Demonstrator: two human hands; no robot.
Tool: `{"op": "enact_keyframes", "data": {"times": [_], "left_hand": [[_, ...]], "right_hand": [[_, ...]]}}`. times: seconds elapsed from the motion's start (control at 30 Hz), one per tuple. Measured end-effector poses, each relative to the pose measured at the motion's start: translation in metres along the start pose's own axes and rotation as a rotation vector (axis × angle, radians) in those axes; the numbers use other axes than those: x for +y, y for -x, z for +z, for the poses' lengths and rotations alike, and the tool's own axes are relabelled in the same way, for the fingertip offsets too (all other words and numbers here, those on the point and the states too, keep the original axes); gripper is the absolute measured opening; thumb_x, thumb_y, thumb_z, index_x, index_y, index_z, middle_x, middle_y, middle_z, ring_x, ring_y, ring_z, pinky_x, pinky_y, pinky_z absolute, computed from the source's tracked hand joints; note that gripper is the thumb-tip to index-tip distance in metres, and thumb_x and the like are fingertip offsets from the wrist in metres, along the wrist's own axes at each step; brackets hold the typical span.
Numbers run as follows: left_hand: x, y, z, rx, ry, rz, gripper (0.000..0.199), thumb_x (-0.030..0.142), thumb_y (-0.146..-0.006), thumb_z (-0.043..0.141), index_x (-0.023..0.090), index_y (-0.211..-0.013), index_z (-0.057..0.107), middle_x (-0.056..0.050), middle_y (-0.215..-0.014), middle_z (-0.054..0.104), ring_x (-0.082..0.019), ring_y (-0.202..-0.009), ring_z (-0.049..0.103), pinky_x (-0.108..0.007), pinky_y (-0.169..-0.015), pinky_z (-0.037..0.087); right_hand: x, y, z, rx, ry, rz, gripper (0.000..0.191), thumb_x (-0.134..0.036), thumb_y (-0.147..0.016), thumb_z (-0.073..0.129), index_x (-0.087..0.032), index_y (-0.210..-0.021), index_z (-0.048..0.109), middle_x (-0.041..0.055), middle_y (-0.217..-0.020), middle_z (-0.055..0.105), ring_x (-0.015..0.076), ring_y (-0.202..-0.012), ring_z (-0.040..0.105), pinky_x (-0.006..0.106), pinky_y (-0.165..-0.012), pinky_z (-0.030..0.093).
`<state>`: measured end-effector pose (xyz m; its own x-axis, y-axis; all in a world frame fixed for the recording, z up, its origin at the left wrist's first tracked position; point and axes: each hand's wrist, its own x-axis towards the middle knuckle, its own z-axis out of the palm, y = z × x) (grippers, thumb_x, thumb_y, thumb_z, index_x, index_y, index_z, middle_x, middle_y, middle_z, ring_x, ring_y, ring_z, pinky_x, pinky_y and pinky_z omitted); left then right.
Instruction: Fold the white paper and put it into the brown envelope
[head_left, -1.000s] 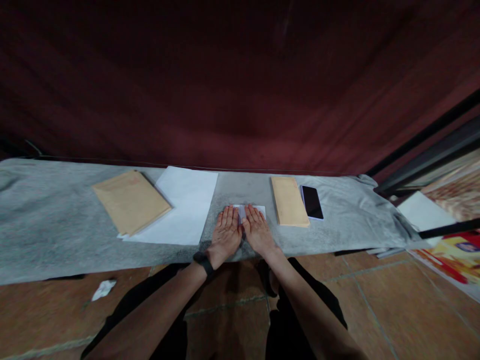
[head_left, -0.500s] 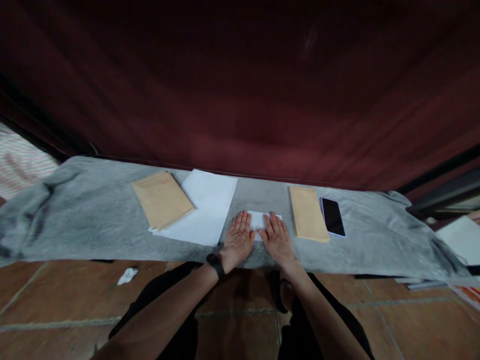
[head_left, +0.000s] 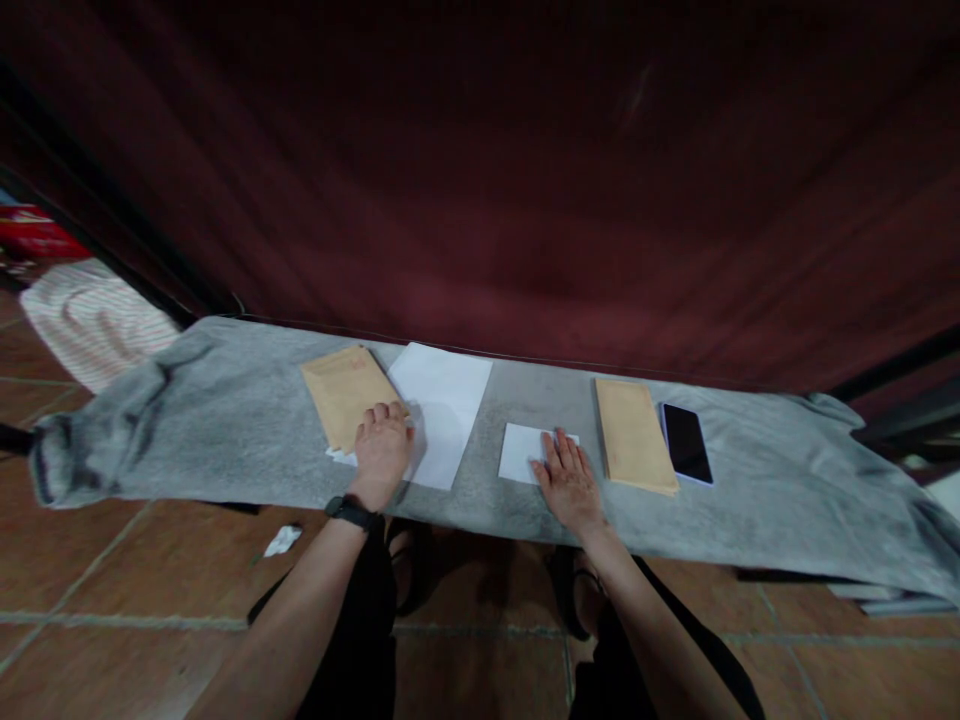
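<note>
My left hand [head_left: 384, 445] is at the lower right corner of a stack of brown paper envelopes [head_left: 341, 385]. Its fingers are bent together over the envelope edge; the fingertips are partly hidden. Beneath that stack, white paper sheets [head_left: 450, 390] stick out to the right. Flat on a small folded white paper [head_left: 519, 452] lies my right hand [head_left: 568, 482], fingers stretched out and covering the paper's right part.
A second stack of brown envelopes [head_left: 634, 435] lies right of my right hand, beside a dark-screened phone [head_left: 686, 442]. Grey cloth [head_left: 247, 430] covers the narrow bench. Behind it hangs a dark red curtain-like surface [head_left: 480, 220]. Crumpled white tissue [head_left: 283, 540] is on the tiled floor.
My left hand has left the folded paper and moved left to the envelope stack, its fingers now bent. My right hand stays flat on the paper. The view has shifted slightly left.
</note>
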<state>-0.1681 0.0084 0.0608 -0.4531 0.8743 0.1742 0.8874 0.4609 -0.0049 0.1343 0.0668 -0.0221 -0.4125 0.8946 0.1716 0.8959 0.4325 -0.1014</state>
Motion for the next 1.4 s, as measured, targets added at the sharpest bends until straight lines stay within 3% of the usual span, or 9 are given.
{"op": "enact_keyframes", "data": {"times": [0.2,0.37,0.57,0.73,0.87,0.97,1.07,1.2,1.4], "left_hand": [[-0.025,-0.006,0.007,-0.048,-0.069,0.011,0.036,0.012,-0.093,0.034,0.008,-0.118,0.06,-0.019,-0.108,0.065,-0.032,-0.104,0.061,-0.039,-0.083,0.049],[0.007,0.004,-0.006,0.082,-0.003,0.17,0.032,0.018,-0.097,0.034,0.011,-0.114,0.061,-0.015,-0.103,0.066,-0.028,-0.099,0.062,-0.039,-0.087,0.047],[0.083,0.046,-0.013,0.021,0.161,0.479,0.025,0.016,-0.097,0.041,0.017,-0.105,0.065,-0.011,-0.095,0.07,-0.025,-0.094,0.066,-0.037,-0.084,0.049],[0.108,0.06,-0.01,0.045,0.281,0.614,0.021,0.009,-0.092,0.05,0.017,-0.104,0.064,-0.01,-0.103,0.071,-0.025,-0.095,0.066,-0.039,-0.086,0.052],[0.104,0.052,-0.007,-0.016,0.454,0.659,0.028,0.024,-0.089,0.064,0.019,-0.116,0.061,-0.011,-0.126,0.064,-0.027,-0.12,0.058,-0.044,-0.104,0.046],[0.088,0.037,-0.003,-0.101,0.53,0.708,0.091,0.042,-0.073,0.08,0.021,-0.149,0.034,-0.017,-0.16,0.03,-0.035,-0.149,0.025,-0.056,-0.12,0.023],[0.069,0.023,0.005,-0.312,0.513,0.768,0.13,0.058,-0.061,0.083,0.025,-0.159,0.004,-0.02,-0.166,0.009,-0.038,-0.153,0.005,-0.062,-0.12,0.012],[0.052,0.017,0.013,-0.448,0.415,0.878,0.131,0.066,-0.06,0.078,0.029,-0.159,0.001,-0.017,-0.167,-0.002,-0.038,-0.153,-0.002,-0.062,-0.12,0.009],[0.047,0.017,0.015,-0.308,0.315,0.892,0.126,0.063,-0.063,0.075,0.023,-0.16,0.005,-0.019,-0.167,0.002,-0.037,-0.154,0.001,-0.061,-0.12,0.002]], "right_hand": [[-0.003,0.002,-0.002,0.02,-0.005,-0.005,0.059,-0.044,-0.102,0.042,-0.013,-0.153,0.037,0.0172,-0.16,0.03,0.0285,-0.147,0.033,0.047,-0.119,0.025],[-0.01,-0.003,-0.014,0.024,-0.127,0.051,0.055,-0.038,-0.102,0.041,-0.01,-0.149,0.043,0.0169,-0.159,0.035,0.0297,-0.147,0.033,0.05,-0.12,0.023],[-0.046,-0.019,-0.033,-0.01,-0.965,0.078,0.051,-0.047,-0.099,0.04,-0.019,-0.139,0.057,0.0086,-0.145,0.056,0.0214,-0.135,0.049,0.04,-0.117,0.035],[-0.073,-0.032,-0.025,-0.097,-1.67,0.299,0.031,-0.049,-0.083,0.058,-0.023,-0.091,0.07,0.003,-0.099,0.076,0.0211,-0.098,0.067,0.034,-0.093,0.052],[-0.065,-0.037,-0.028,-0.189,-1.85,0.418,0.019,-0.039,-0.073,0.064,-0.022,-0.08,0.065,0.0015,-0.081,0.074,0.0201,-0.081,0.069,0.032,-0.076,0.055],[-0.052,-0.037,-0.041,-0.342,-1.891,0.382,0.025,-0.032,-0.067,0.069,-0.019,-0.088,0.068,0.0026,-0.08,0.074,0.02,-0.074,0.07,0.032,-0.072,0.056],[-0.041,-0.036,-0.051,-0.452,-1.87,0.329,0.03,-0.028,-0.065,0.071,-0.018,-0.093,0.071,0.003,-0.082,0.075,0.0193,-0.075,0.07,0.032,-0.073,0.057],[-0.036,-0.036,-0.051,-0.442,-1.759,0.3,0.028,-0.03,-0.066,0.071,-0.02,-0.092,0.071,0.0009,-0.083,0.073,0.017,-0.074,0.067,0.027,-0.066,0.056],[-0.028,-0.037,-0.044,-0.46,-1.649,0.269,0.027,-0.03,-0.069,0.068,-0.022,-0.095,0.069,-0.0008,-0.08,0.07,0.0159,-0.07,0.063,0.024,-0.058,0.052]]}}
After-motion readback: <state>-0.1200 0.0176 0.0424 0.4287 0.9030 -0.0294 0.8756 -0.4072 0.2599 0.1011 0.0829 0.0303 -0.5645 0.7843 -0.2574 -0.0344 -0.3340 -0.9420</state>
